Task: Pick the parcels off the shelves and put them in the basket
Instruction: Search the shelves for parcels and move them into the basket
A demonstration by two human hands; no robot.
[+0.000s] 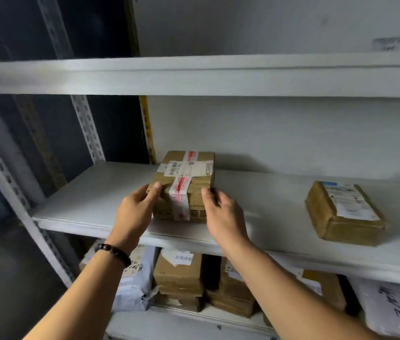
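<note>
Brown cardboard box [184, 185], banded with white-and-red tape, white barcode label across the top. Found on middle shelf [91, 192], left of centre, near the front edge. Looked to be resting flat; could not tell for sure whether lifted off yet. Gripped it from both sides. Pressed thumb of left hand [136, 209] on the top front-left corner, curled the other fingers round the left side, mostly hidden behind the palm. Laid thumb of right hand [221, 212] against the front-right edge, hooked fingertips round the right side, narrow spread. Wore dark bead bracelet [113, 252] on left wrist. Reached in with bare forearms from the bottom of the view.

Noted second box [343, 213] on the same shelf, well apart to the right: brown, flatter, white label on top, turned at an angle. Noted top shelf [194, 77] running across above, blurred. Saw white perforated post [88, 128] at back left of the rack, pale wall [292, 133] behind, dark area left of the rack.

Logged on lower shelf [169, 327], below the hands: grey plastic bag [135, 285] with handwriting at left, stacked boxes [179, 278] just beside it, more brown boxes to the right partly hidden by right forearm, white bag [395, 307] with black handwriting at far right. Could not read any label.
</note>
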